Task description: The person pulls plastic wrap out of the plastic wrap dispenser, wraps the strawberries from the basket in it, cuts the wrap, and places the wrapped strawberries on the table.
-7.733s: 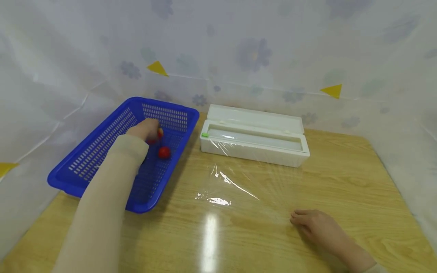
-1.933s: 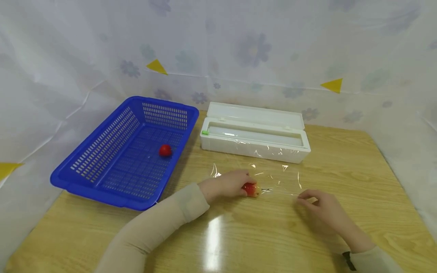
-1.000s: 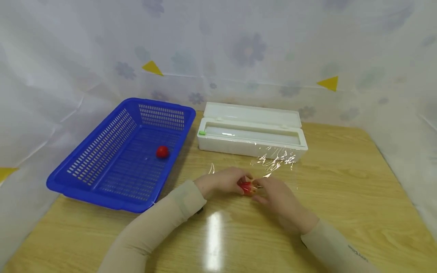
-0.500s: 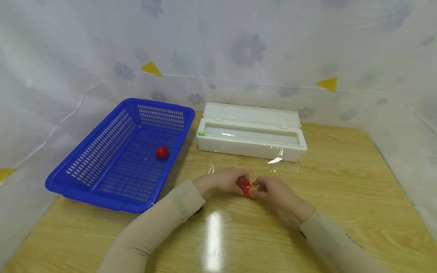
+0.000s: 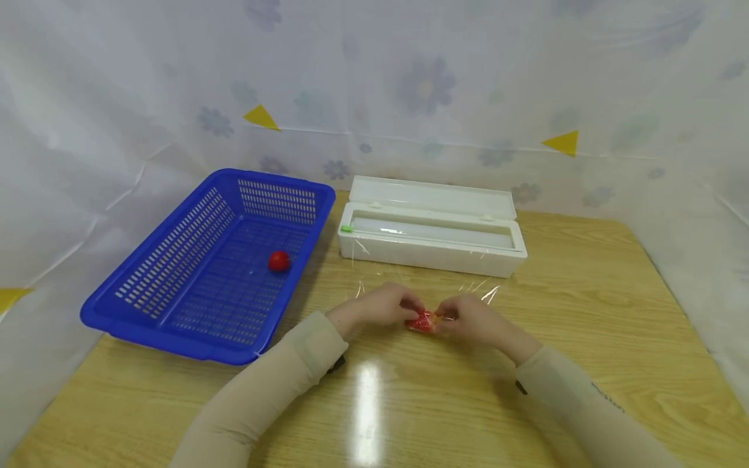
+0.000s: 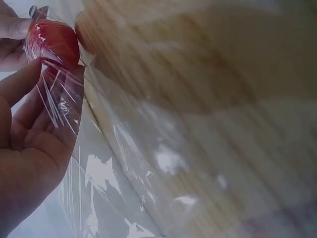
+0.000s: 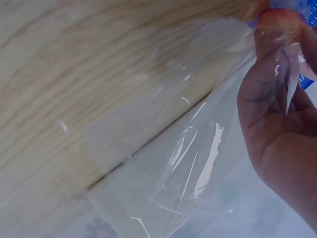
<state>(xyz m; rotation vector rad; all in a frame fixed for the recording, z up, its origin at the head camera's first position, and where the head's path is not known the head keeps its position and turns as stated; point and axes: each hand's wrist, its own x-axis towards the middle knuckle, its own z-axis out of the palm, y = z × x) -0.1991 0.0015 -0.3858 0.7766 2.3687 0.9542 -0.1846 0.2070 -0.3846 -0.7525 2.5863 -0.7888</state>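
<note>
A small red and yellow fruit (image 5: pixel 422 322), covered in clear cling film, is between both hands over the middle of the table. My left hand (image 5: pixel 383 304) holds its red end; in the left wrist view, film (image 6: pixel 64 106) stretches in creases over the left fingers. At the yellow end, my right hand (image 5: pixel 474 318) pinches the film, thumb and fingertips right at the fruit. The film (image 7: pixel 188 153) runs from the right hand towards the white box in the right wrist view. That box, a cling film dispenser (image 5: pixel 433 257), stands with its lid up behind the hands.
To the left stands a blue plastic basket (image 5: pixel 175 348) with slotted walls. Inside it lies one round red fruit (image 5: pixel 279 261). A floral white curtain (image 5: pixel 445 149) closes off the back and sides of the wooden table (image 5: pixel 603 312).
Earlier the left hand was in the basket; it has brought a fruit onto the film. The right hand has moved left to the fruit, and film now wraps it.
</note>
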